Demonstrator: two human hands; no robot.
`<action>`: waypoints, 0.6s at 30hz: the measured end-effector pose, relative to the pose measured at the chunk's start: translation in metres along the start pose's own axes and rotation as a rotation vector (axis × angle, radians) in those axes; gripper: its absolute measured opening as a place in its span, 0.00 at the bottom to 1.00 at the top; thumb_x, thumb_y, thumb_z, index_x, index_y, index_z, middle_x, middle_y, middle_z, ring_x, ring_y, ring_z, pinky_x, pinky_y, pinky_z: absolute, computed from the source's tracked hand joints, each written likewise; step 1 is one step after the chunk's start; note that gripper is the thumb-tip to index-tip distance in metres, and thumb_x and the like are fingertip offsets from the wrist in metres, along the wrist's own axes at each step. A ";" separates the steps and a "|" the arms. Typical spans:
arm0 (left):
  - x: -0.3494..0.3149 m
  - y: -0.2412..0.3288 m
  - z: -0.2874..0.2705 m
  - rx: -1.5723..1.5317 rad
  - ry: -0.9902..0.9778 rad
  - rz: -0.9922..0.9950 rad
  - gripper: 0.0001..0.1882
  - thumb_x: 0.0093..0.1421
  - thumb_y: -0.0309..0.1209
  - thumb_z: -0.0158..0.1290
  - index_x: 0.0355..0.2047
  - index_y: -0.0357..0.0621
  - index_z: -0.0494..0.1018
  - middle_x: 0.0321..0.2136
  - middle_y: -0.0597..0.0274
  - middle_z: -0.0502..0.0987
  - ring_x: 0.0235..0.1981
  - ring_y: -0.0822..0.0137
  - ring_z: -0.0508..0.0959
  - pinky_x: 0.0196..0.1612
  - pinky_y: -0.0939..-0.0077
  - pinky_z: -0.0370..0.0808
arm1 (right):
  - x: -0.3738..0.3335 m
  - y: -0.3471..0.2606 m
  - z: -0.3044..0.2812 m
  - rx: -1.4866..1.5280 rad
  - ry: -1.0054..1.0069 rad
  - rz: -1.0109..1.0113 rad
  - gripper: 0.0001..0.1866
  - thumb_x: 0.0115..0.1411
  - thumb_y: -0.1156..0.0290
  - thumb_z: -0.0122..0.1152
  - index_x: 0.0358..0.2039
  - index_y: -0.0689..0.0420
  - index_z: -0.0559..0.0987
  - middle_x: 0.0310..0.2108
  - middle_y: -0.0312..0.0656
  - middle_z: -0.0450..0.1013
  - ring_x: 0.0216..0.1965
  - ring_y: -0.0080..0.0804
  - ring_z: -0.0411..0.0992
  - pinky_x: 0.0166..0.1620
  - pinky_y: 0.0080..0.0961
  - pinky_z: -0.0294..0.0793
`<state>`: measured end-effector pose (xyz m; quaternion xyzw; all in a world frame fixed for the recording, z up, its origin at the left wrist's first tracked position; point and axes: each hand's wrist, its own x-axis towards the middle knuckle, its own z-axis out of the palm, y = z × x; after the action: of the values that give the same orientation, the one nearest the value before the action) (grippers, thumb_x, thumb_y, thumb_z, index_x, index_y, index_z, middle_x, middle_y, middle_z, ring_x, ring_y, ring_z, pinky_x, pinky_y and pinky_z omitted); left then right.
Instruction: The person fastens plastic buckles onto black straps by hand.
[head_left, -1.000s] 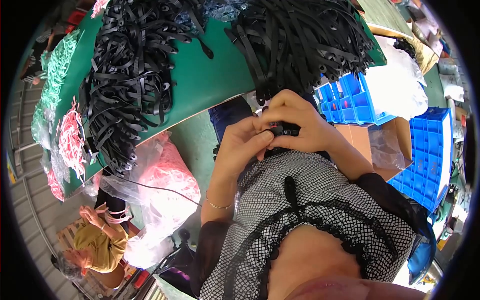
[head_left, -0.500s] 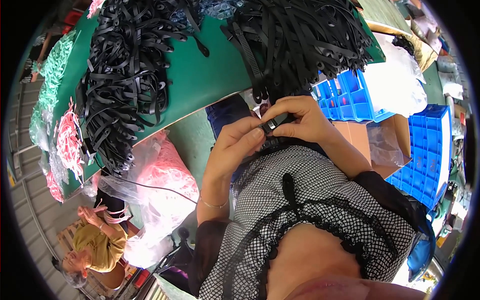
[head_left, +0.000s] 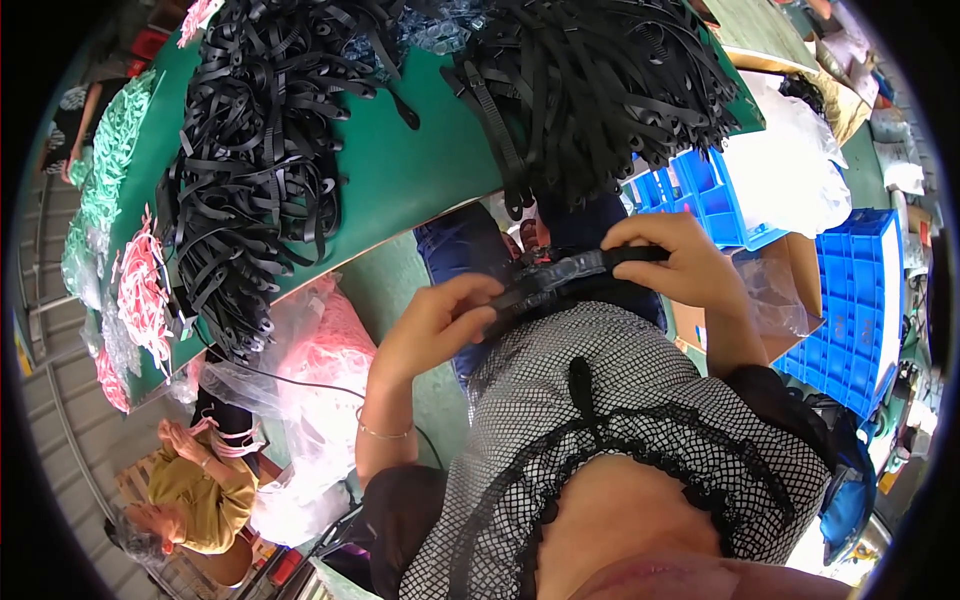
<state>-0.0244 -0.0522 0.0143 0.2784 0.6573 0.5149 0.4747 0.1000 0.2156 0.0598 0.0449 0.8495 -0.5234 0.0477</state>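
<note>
A black ridged strap (head_left: 562, 276) stretches between my two hands above my lap, its middle smeared by motion. My left hand (head_left: 432, 318) pinches its left end between thumb and fingers. The other end is gripped by my right hand (head_left: 680, 265), fingers bent over it. Beyond them, on the green table (head_left: 415, 150), lie a left heap of black straps (head_left: 255, 160) and a right heap of black straps (head_left: 600, 95), which hangs over the near edge. Small clear plastic pieces (head_left: 440, 28) sit between the heaps at the back.
Pink straps (head_left: 143, 300) and green straps (head_left: 112, 150) lie along the table's left side. Below it stands a clear bag of pink straps (head_left: 335, 355). Blue crates (head_left: 845, 320) and a cardboard box (head_left: 800, 275) are at my right. Another person (head_left: 205, 500) sits at lower left.
My hands have moved apart, the left one to the left and down, the right one to the right. The black strap, bunched at my fingertips before, is now drawn out between them.
</note>
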 end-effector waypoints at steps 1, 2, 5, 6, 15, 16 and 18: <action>-0.003 -0.010 -0.001 0.094 0.002 -0.070 0.12 0.54 0.22 0.49 0.40 0.35 0.68 0.22 0.66 0.72 0.21 0.78 0.71 0.25 0.84 0.69 | -0.004 0.008 -0.003 -0.003 0.007 -0.002 0.13 0.43 0.76 0.62 0.33 0.60 0.76 0.26 0.40 0.72 0.25 0.26 0.69 0.27 0.19 0.65; -0.006 -0.027 0.000 0.124 0.000 -0.118 0.13 0.53 0.24 0.51 0.39 0.36 0.69 0.22 0.62 0.73 0.20 0.74 0.73 0.25 0.81 0.70 | -0.006 0.023 0.001 -0.044 -0.090 -0.004 0.13 0.44 0.74 0.62 0.34 0.60 0.75 0.27 0.40 0.71 0.27 0.29 0.69 0.29 0.21 0.66; -0.022 -0.084 0.007 0.812 0.115 0.240 0.13 0.51 0.27 0.53 0.37 0.37 0.71 0.23 0.58 0.74 0.21 0.66 0.75 0.26 0.77 0.71 | -0.008 0.061 0.024 -0.299 -0.233 -0.115 0.16 0.47 0.68 0.61 0.37 0.59 0.73 0.32 0.42 0.70 0.34 0.37 0.68 0.37 0.29 0.67; -0.022 -0.083 0.006 0.813 0.114 0.242 0.13 0.51 0.27 0.53 0.37 0.37 0.71 0.23 0.58 0.74 0.21 0.66 0.75 0.26 0.77 0.71 | -0.009 0.064 0.032 -0.338 -0.256 -0.136 0.16 0.47 0.67 0.61 0.37 0.59 0.73 0.32 0.42 0.69 0.36 0.39 0.67 0.39 0.30 0.66; 0.073 0.018 -0.022 0.302 0.701 0.373 0.18 0.50 0.32 0.56 0.39 0.35 0.69 0.27 0.53 0.76 0.22 0.65 0.76 0.27 0.74 0.72 | 0.026 0.030 0.042 -0.353 -0.248 -0.287 0.14 0.49 0.66 0.59 0.36 0.58 0.73 0.31 0.42 0.69 0.35 0.41 0.68 0.38 0.31 0.67; 0.093 0.031 -0.028 0.387 0.744 0.362 0.22 0.48 0.34 0.57 0.41 0.35 0.68 0.29 0.53 0.76 0.23 0.63 0.76 0.28 0.72 0.72 | 0.028 0.028 0.044 -0.346 -0.260 -0.317 0.15 0.49 0.65 0.59 0.36 0.57 0.72 0.32 0.42 0.70 0.36 0.41 0.68 0.39 0.32 0.67; 0.125 0.046 -0.037 0.591 0.870 0.329 0.28 0.45 0.38 0.59 0.44 0.35 0.66 0.32 0.51 0.76 0.28 0.58 0.77 0.32 0.67 0.72 | 0.031 0.019 0.046 -0.341 -0.301 -0.340 0.15 0.49 0.65 0.59 0.36 0.57 0.72 0.33 0.42 0.70 0.37 0.42 0.68 0.40 0.33 0.68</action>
<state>-0.1135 0.0539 0.0161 0.2606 0.8571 0.4436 -0.0257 0.0737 0.1834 0.0185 -0.1848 0.9041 -0.3742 0.0917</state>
